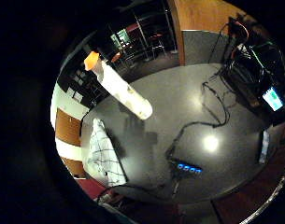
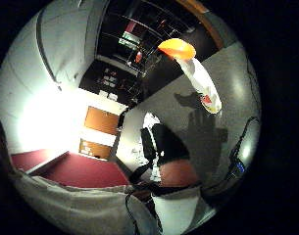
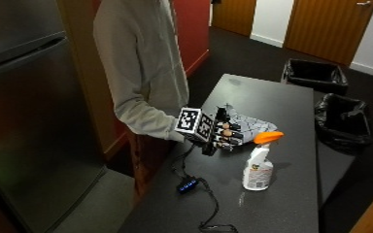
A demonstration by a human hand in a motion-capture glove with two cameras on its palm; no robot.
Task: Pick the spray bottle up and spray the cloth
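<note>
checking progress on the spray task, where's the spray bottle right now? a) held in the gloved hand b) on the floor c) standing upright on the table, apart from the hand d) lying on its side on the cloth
c: the spray bottle stands upright on the table, with a gap between it and the gloved right hand, which holds nothing.

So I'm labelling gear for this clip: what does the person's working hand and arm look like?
The right hand wears a black glove of straps and segments that leaves the fingertips bare. The arm is covered by a light grey long sleeve reaching to the wrist.
</note>
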